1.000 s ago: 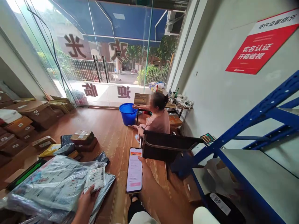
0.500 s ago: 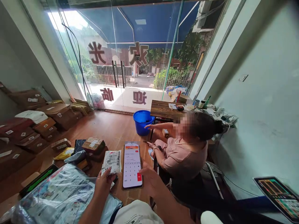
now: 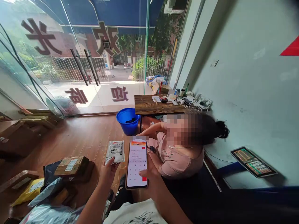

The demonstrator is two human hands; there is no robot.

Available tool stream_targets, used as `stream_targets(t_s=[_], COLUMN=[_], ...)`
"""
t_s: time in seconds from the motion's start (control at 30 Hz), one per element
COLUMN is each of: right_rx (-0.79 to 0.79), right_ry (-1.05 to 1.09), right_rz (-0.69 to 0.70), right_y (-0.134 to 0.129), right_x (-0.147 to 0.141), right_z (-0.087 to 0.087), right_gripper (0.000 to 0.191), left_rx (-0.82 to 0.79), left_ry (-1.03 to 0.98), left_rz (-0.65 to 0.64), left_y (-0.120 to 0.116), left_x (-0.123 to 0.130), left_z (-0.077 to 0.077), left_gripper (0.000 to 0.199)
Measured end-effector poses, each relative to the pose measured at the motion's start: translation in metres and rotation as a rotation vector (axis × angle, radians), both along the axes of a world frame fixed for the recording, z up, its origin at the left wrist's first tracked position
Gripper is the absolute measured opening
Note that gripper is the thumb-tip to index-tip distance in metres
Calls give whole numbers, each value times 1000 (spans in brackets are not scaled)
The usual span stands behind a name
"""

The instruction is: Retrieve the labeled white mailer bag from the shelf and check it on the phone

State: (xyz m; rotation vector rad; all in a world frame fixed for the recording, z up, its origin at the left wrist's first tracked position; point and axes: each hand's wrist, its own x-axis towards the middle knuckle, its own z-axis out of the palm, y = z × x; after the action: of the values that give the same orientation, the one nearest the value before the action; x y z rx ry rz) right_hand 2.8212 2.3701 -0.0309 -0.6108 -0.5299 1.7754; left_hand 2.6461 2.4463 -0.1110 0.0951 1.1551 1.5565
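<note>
My left hand (image 3: 110,169) grips the lower edge of a small white parcel (image 3: 115,151) with a printed label and barcode, its thumb lying over the label. Close beside it on the right, my right hand (image 3: 147,171) holds a smartphone (image 3: 136,165) upright, screen towards me. A number keypad with a red key fills the lower half of the screen. My right thumb lies over the keypad's right side, near the red key. The fingers behind the phone are mostly hidden.
Another person (image 3: 182,158) in pink sits at right, by a wooden table (image 3: 149,105) with cables. A blue bucket (image 3: 128,123) stands beside the table. Cardboard boxes (image 3: 71,166) and a yellow parcel (image 3: 28,191) lie on the floor at left. A digital scale display (image 3: 253,161) stands at right.
My view has turned right, so the floor parcels have shifted left in the picture. My thumb sits a little higher on the keypad. The seated person's head leans further down. Both holds stay the same.
</note>
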Motion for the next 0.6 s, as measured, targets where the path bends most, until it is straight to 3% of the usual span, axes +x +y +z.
stream_targets(t_s=[0.13,0.33,0.47,0.6], right_rx=[-80,-14,33,-74], right_ry=[-54,-62,-114,-135], right_rz=[-229,-410,-490,-598], right_y=[43,118,162,201], right_x=[-6,-26,-40,-47], right_z=[1,7,9,5], right_gripper=[70,60,61,61], left_rx=[27,69,65,57], left_ry=[12,15,23,30], left_rz=[-148,-358,-476,-577], left_y=[78,183,238,280], left_x=[10,20,27,43], left_z=[12,28,33,33], left_gripper=[21,20,23,28])
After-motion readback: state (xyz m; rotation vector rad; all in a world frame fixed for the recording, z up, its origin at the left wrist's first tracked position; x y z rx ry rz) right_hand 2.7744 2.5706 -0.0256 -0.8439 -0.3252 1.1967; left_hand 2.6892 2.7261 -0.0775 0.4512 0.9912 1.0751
